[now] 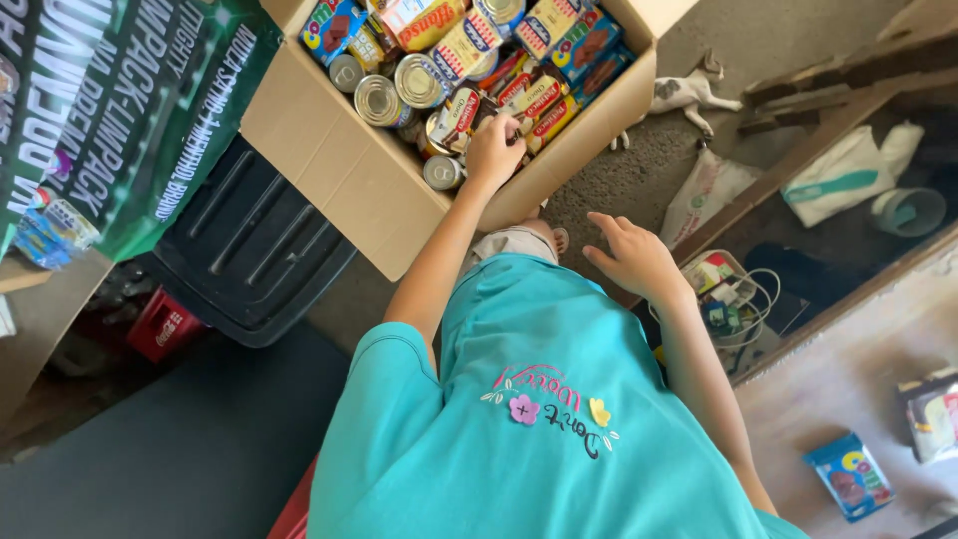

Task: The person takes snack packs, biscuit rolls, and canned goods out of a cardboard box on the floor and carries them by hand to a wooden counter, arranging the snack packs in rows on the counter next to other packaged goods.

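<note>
— Where are the hands?

— The left hand (496, 148) reaches down into the open brown cardboard box (349, 175), its fingers curled among the packed goods. It rests on the flat red and yellow packets (544, 110) near the box's near wall, just beside a small round metal tin (442, 172). Whether the fingers are actually closed on a packet, I cannot tell; the back of the hand hides them.

— And the other?

— The right hand (634, 258) hangs free above the grey concrete floor (639, 165), fingers spread apart and holding nothing. I'd judge it is out to the side for balance while the person leans forward.

— What fills the box?

— Shiny cylindrical cans stand upright so their ribbed silver lids (399, 90) face up, and slim printed cartons are wedged on edge between them, likely to use every gap. The cardboard is plain and matte, its flaps folded outward.

— Anything around it?

— A black ribbed plastic lid (249, 250) lies under the box's left corner. A white and grey cat (684, 92) sprawls on the floor beyond. A small blue printed packet (849, 476) lies on the pale surface at the lower right, well apart from both hands.
</note>
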